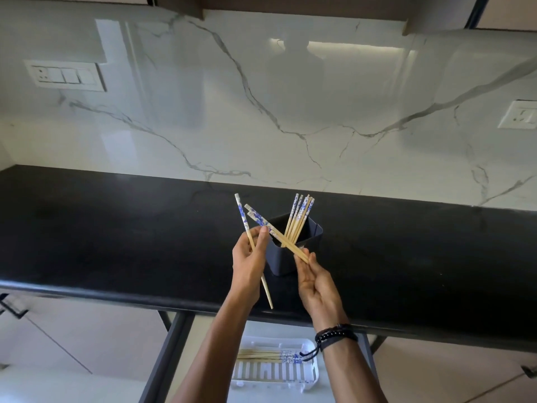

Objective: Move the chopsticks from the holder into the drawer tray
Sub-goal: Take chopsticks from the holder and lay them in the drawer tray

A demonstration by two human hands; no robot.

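Left hand [250, 258] was at frame centre, over the counter [116, 228]. Its fingers [261, 235] were curled round a single chopstick [243, 219]: patterned end up, bare tip pointing down past the counter's front edge.

Right hand [316, 283] was just right of it, palm up. Its fingers [300, 264] were mostly straight, with the thumb pinching the bare ends of a chopstick pair [279, 238]. The pair ran diagonally up-left, over the near-left corner of the holder [283, 264], patterned ends near the left fingertips. Couldn't tell if the left hand touched it. Black bracelets [334, 335] were on the right wrist.

The holder was a dark rectangular box standing on the counter between and just behind the two hands. A bundle of chopsticks [300, 218] stood inside, leaning right, patterned ends up.

Below the counter edge, at lower centre, the drawer [171, 344] was open. A white slotted drawer tray [273, 372] sat inside, partly hidden by the forearms. Several tray chopsticks [258, 354] lay flat in it, roughly parallel, patterned ends to the right.

A white marble backsplash [261, 126] was behind the counter, with a switch panel [65, 75] at upper left and a socket [520, 114] at the right edge.
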